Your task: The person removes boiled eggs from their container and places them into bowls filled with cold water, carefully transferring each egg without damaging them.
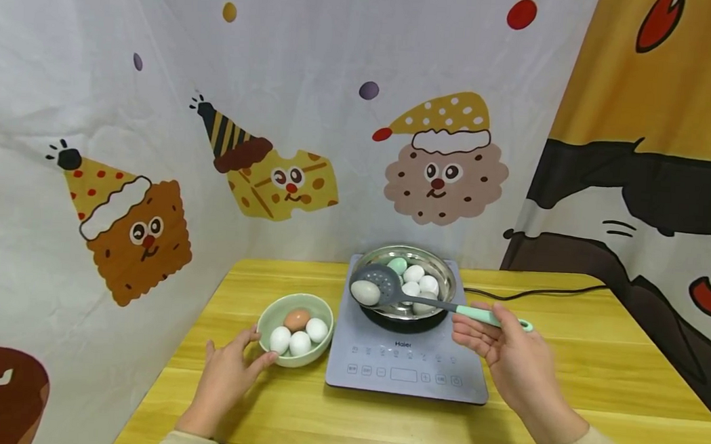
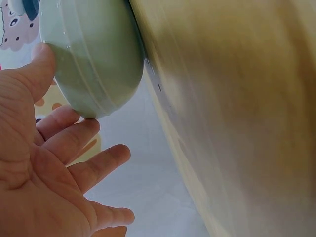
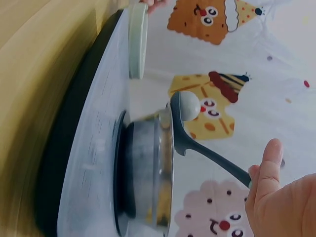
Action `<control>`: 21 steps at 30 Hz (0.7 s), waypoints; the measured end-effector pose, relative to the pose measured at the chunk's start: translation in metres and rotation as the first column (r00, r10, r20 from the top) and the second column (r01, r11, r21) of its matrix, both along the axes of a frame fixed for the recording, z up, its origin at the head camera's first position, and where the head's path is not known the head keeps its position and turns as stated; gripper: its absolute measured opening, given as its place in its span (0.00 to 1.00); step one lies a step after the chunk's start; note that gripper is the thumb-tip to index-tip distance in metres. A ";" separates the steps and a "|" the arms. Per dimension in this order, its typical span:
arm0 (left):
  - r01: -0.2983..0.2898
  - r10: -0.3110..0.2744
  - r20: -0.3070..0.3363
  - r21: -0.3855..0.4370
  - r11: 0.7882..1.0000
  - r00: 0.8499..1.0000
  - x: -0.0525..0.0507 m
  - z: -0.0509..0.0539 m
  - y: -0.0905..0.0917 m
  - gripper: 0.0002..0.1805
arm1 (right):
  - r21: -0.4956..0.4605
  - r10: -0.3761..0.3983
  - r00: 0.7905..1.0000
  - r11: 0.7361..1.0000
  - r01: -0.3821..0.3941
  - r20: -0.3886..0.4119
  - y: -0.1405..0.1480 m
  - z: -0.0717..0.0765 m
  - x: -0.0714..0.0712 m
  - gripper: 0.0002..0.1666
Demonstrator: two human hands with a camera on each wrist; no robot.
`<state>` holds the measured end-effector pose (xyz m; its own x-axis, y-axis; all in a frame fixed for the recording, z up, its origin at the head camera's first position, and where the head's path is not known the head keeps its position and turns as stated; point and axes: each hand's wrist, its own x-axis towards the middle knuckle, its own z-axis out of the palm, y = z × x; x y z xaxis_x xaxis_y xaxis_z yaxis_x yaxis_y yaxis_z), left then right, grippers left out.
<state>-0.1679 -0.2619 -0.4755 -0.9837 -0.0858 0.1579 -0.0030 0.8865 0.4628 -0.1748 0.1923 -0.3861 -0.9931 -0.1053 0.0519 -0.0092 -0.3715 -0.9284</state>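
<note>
My right hand (image 1: 518, 361) holds a slotted spoon (image 1: 382, 281) by its mint-green handle. One pale egg (image 1: 365, 292) lies in the grey spoon head, over the left side of a steel pan (image 1: 449, 282). Several white and greenish eggs (image 1: 413, 274) are in that pan. To the left is a light green bowl (image 1: 303, 363), with white eggs (image 1: 316, 329) and a brown egg (image 1: 297, 319) inside. My left hand (image 1: 226, 380) holds the bowl's near left side between thumb and fingers. In the left wrist view its ring and little fingers stick out, off the bowl (image 2: 98, 54).
An induction cooker (image 1: 403, 381) with a touch panel carries the pan. From its right side a black cable (image 1: 534, 292) runs along the wooden table (image 1: 603, 373). A cartoon-printed cloth (image 1: 317, 56) hangs close behind and at the left.
</note>
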 end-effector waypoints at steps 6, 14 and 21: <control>0.003 -0.003 -0.018 -0.008 1.000 1.000 0.000 -0.001 0.000 0.39 | 0.073 -0.003 0.999 0.997 0.000 0.047 -0.040 -0.001 -0.003 0.32; -0.005 0.005 -0.026 -0.002 1.000 1.000 0.000 -0.003 0.000 0.37 | 0.158 0.056 0.998 0.986 -0.054 -0.011 -0.095 -0.022 -0.006 0.28; -0.016 0.016 -0.004 -0.001 1.000 1.000 -0.001 -0.001 0.002 0.35 | 0.421 0.229 0.880 0.906 -0.037 -0.416 -0.112 -0.050 0.006 0.21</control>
